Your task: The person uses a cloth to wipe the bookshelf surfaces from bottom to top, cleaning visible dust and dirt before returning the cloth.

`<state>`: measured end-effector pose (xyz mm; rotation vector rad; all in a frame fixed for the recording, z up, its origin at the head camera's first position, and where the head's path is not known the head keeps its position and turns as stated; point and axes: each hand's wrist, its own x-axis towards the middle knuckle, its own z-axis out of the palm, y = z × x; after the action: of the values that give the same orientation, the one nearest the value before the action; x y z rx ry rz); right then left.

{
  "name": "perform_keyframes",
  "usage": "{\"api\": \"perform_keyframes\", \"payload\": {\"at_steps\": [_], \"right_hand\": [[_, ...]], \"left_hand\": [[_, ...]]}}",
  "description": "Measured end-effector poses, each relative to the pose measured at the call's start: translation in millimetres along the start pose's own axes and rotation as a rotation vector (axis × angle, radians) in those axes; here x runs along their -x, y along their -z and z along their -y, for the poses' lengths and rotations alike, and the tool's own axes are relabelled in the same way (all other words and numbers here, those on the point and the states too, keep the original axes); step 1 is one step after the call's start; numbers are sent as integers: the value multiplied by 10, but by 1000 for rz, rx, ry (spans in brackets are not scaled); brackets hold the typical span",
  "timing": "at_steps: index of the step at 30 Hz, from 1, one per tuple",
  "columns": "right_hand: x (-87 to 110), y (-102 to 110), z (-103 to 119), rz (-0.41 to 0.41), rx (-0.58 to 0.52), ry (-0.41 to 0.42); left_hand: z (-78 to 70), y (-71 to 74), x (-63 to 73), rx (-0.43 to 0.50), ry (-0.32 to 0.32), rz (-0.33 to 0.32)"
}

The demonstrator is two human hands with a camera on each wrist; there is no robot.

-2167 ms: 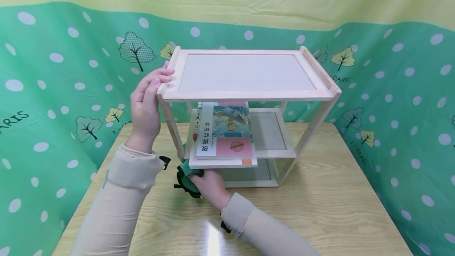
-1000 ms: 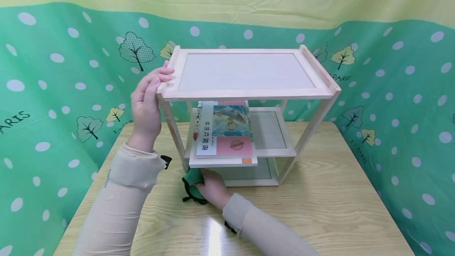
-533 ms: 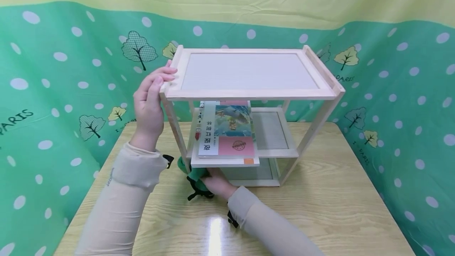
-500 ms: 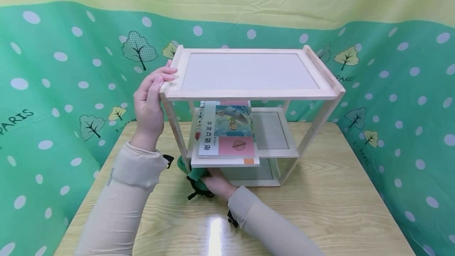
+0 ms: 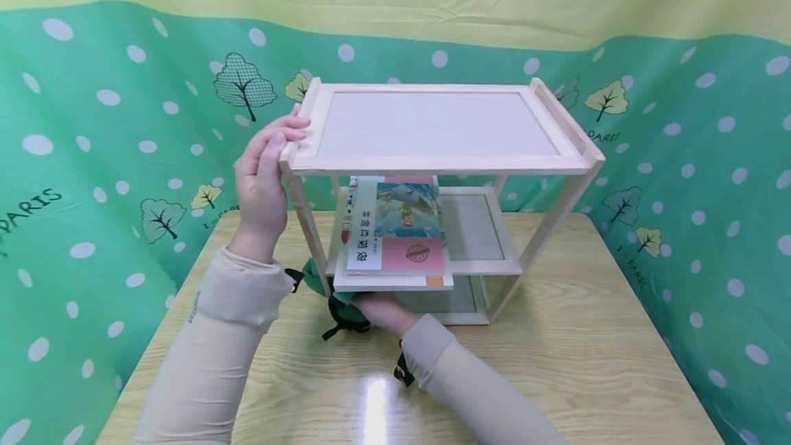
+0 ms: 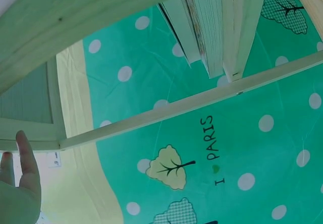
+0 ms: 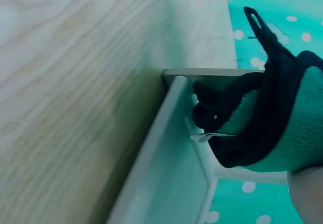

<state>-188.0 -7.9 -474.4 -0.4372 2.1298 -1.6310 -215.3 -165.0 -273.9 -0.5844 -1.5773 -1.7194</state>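
Observation:
My left hand grips the top left rail of a small three-tier wooden shelf, fingers laid over the edge. In the left wrist view its fingertips show at that rail. My right hand reaches low under the middle tier and holds a fuzzy green fabric item with black trim and a black loop. Its fingertips are hidden by the fabric and the books. The green item lies at the front left leg, overlapping the bottom tier, with part of it showing left of the leg.
Several stacked books lie on the middle tier's left side, jutting past its front edge. The shelf stands on a wood-grain table. A green and yellow patterned curtain surrounds the table on the back and sides.
The green item has moved inward beneath the books, and a part of it now pokes out left of the leg. My right hand has shifted slightly inward with it. The left hand keeps its hold.

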Motion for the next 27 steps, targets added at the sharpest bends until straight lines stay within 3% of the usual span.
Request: {"api": "perform_keyframes", "payload": {"at_steps": [8,14,21,27], "right_hand": [[-5,-95,-80,-89,67,97],[-15,-164,-193,-95,93,47],[-34,-210,-300,-106,223,108],[-39,-237,-351,-108,275,70]], "left_hand": [[-6,3,1,-4,-5,-5],[6,12,6,-1,-1,-10],[14,6,7,-4,2,-10],[18,-6,2,3,4,-4]]}}
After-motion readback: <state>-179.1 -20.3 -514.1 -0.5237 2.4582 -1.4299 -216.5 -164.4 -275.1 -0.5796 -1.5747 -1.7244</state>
